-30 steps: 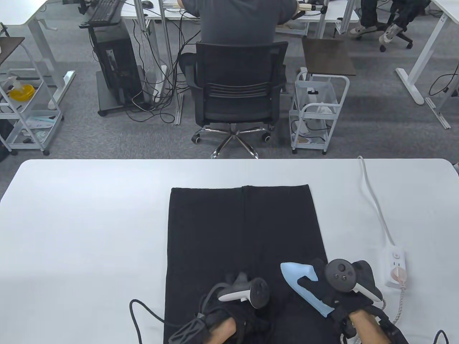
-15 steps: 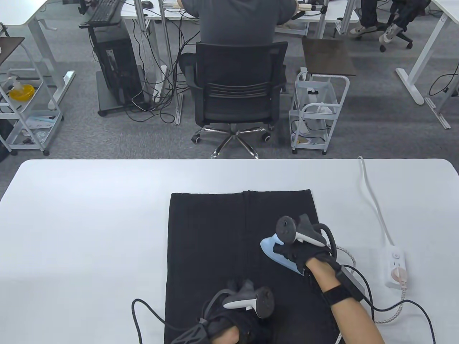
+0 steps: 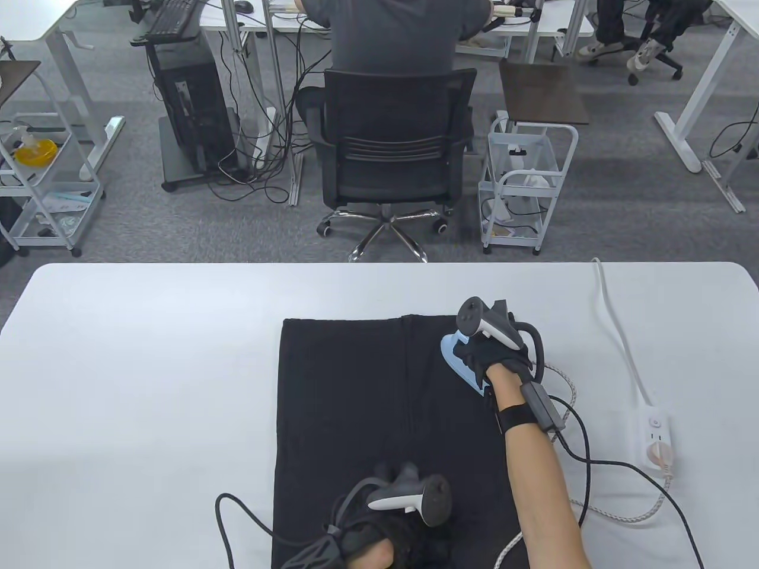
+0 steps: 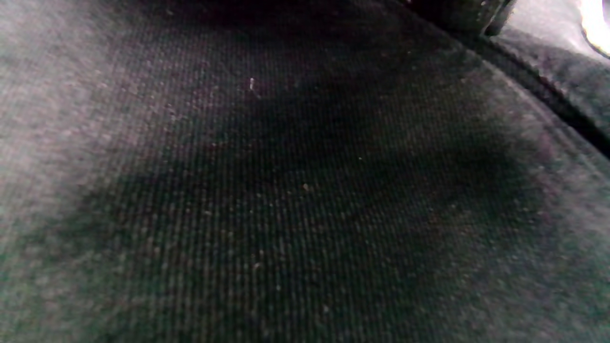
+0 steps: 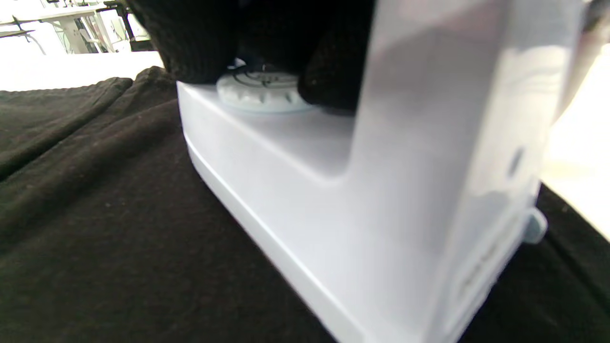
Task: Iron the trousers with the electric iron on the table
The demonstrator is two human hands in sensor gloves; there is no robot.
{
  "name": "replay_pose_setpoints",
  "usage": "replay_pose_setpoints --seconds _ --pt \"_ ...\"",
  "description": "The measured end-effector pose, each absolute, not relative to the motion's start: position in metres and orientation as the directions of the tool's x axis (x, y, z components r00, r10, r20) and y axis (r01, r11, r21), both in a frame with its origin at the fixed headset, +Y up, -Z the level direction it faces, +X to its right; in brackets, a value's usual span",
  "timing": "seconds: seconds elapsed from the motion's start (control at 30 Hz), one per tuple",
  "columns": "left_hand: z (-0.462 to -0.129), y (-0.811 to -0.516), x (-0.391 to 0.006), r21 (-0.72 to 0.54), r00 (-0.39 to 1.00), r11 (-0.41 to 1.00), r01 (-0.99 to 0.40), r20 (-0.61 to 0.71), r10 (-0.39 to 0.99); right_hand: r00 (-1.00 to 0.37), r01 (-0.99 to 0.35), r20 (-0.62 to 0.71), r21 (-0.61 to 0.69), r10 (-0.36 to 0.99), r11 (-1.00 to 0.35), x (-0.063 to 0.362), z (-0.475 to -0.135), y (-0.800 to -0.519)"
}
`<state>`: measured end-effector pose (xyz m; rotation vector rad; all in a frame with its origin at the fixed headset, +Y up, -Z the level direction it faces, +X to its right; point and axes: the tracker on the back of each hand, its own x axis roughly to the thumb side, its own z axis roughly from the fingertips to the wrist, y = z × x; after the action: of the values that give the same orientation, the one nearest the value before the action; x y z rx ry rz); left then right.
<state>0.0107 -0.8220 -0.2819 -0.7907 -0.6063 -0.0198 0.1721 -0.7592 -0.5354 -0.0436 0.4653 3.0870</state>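
Note:
Black trousers (image 3: 367, 415) lie flat on the white table (image 3: 148, 367), reaching from its middle to the near edge. A pale blue iron (image 3: 459, 363) rests on their far right corner. My right hand (image 3: 483, 358) grips its handle, fingers curled round it; in the right wrist view the gloved fingers (image 5: 329, 71) wrap above the iron body (image 5: 381, 205) on the cloth (image 5: 95, 214). My left hand (image 3: 391, 533) rests on the trousers near the front edge, fingers hidden under the tracker. The left wrist view shows only dark fabric (image 4: 286, 190).
A white power strip (image 3: 655, 441) lies at the right with its cable (image 3: 616, 332) running to the far edge. The iron's braided cord (image 3: 622, 515) loops on the table beside my right forearm. Beyond the table stands an office chair (image 3: 385, 154) with a seated person.
My right hand has pushed the iron away from the near right part of the trousers up to their far right corner. The left hand has stayed almost still.

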Motion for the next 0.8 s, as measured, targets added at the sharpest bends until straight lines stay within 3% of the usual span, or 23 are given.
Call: replay_pose_setpoints --seconds 0.3,0.53,0.8 --pt "-0.282 -0.822 0.010 -0.664 0.831 0.710 0.235 0.516 0.208 -0.988 -0.007 0.141 0.387 0.067 -0.922 0.174 -0.483 -0.760" --pt "-0.282 -0.823 0.010 -0.663 0.831 0.709 0.238 0.517 0.205 -0.941 0.045 0.330 0.350 0.078 -0.936 0.182 -0.394 -0.762" --pt "-0.282 -0.823 0.010 -0.660 0.829 0.712 0.240 0.522 0.204 -0.924 0.059 0.374 0.338 0.077 -0.939 0.197 -0.343 -0.763"
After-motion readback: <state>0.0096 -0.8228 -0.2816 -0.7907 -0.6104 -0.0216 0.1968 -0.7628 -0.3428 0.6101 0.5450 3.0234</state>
